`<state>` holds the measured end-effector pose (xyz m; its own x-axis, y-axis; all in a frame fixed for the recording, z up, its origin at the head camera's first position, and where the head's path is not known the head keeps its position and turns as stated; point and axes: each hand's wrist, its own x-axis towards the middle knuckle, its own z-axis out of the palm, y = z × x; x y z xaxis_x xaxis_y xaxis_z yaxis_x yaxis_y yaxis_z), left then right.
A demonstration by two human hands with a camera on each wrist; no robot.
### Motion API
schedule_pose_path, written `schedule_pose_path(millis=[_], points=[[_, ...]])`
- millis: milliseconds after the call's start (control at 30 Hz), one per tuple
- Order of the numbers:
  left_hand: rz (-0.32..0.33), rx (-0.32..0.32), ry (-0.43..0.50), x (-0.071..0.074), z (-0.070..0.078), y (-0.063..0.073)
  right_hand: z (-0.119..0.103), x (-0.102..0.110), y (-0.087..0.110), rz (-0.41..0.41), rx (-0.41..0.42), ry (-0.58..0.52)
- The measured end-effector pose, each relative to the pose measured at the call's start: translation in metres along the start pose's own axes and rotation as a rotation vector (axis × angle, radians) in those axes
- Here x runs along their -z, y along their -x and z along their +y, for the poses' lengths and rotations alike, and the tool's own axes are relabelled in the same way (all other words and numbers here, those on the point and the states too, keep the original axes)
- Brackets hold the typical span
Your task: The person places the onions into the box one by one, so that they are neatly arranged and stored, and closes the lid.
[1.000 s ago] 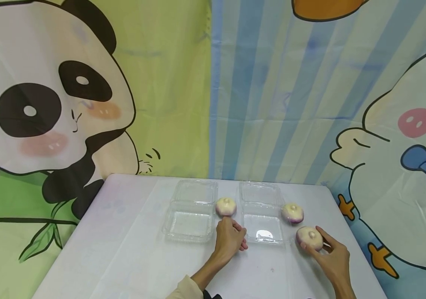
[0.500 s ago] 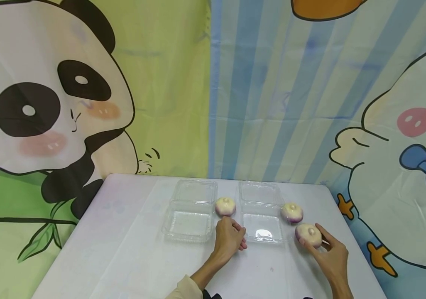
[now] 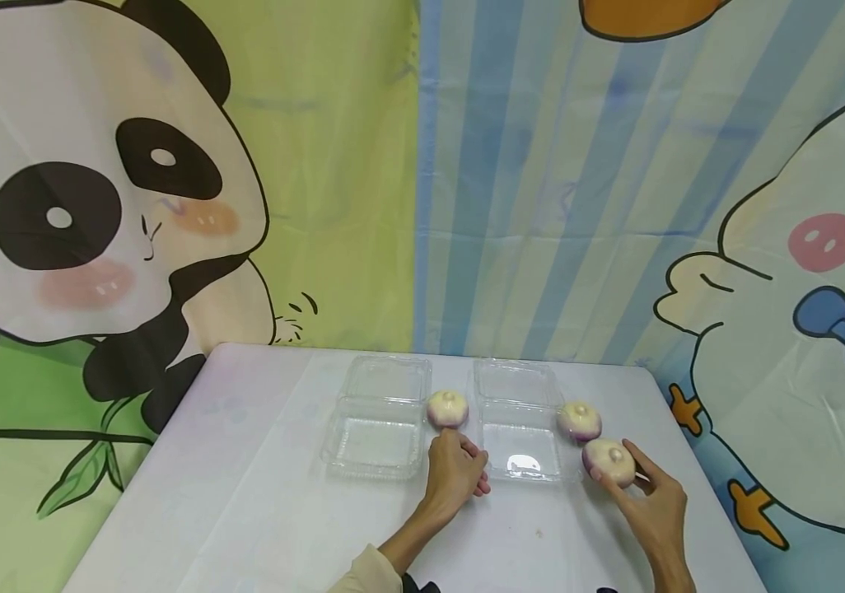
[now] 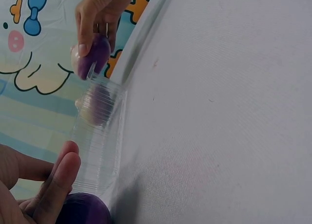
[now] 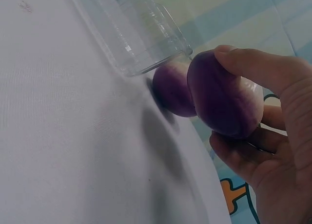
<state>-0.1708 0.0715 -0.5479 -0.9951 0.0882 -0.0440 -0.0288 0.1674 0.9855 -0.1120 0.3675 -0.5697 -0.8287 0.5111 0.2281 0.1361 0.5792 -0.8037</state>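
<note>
In the head view my right hand [image 3: 648, 502] grips a round purple-and-white onion-like bulb [image 3: 608, 462] between thumb and fingers. The right wrist view shows this bulb [image 5: 222, 95] held above the table, its shadow below. Just behind it a second bulb [image 3: 579, 422] sits beside the right clear plastic clamshell box [image 3: 522, 445]. My left hand [image 3: 455, 473] is in front of a third bulb [image 3: 448, 409], fingers loosely bent and gripping nothing visible. Whether they touch that bulb [image 4: 84, 209] is unclear, even in the left wrist view.
Another clear clamshell box [image 3: 374, 445] stands left of the third bulb, lid folded open toward the back. Both boxes rest on the white table [image 3: 259, 494]. A cartoon-printed curtain [image 3: 526, 181] hangs behind it.
My right hand has moved slightly left and away from me with the bulb, nearer the one behind. My left hand, the boxes and the other bulbs stay where they were.
</note>
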Motion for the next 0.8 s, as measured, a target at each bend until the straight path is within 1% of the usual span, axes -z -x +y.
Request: schedule_pose_path(millis=[267, 600, 800], points=[[0.002, 0.005, 0.003, 0.000, -0.001, 0.000, -0.006, -0.002, 0.003, 0.007, 0.007, -0.010], [-0.003, 0.002, 0.007, 0.000, -0.001, -0.001, -0.010, -0.002, 0.002, 0.016, 0.043, -0.045], [-0.005, 0.000, 0.001, 0.000, -0.002, 0.000, -0.014, -0.004, 0.004, 0.017, 0.049, -0.042]])
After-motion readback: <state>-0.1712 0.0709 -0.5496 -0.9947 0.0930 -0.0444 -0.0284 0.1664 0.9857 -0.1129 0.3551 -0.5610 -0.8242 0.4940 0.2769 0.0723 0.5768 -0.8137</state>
